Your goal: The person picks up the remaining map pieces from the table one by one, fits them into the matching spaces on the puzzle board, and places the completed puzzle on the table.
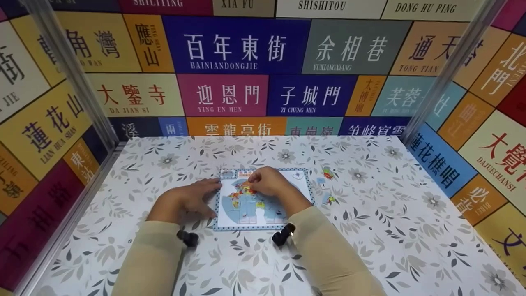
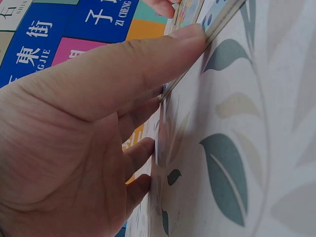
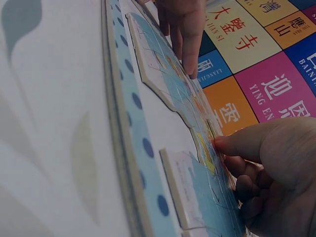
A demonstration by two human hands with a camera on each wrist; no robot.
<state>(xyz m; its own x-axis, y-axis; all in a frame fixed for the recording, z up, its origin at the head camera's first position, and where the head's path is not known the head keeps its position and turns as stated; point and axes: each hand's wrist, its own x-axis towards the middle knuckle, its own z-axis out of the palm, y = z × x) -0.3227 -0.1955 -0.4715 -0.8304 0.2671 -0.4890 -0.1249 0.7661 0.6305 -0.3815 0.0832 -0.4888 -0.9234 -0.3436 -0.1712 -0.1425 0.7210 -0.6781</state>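
A jigsaw puzzle board [image 1: 234, 227] with a blue dotted border lies on the table, its picture partly filled with blue, yellow and red pieces. My left hand [image 1: 191, 198] rests at the board's left edge, thumb [image 2: 185, 39] and fingers spread along it. Over the upper middle of the picture, my right hand [image 1: 269, 183] has thumb and fingertips together at a small puzzle piece, mostly hidden by the fingers. In the right wrist view the right thumb [image 3: 247, 142] meets the pieces' surface near a yellow part [image 3: 203, 148], the other fingers curled beneath.
Loose puzzle pieces [image 1: 328, 200] lie right of the board, with a green and red one [image 1: 327, 172] further back and a small blue one [image 1: 320, 180] between. Panels printed with signs [image 1: 242, 45] enclose the back and sides of the flower-patterned table [image 1: 390, 230].
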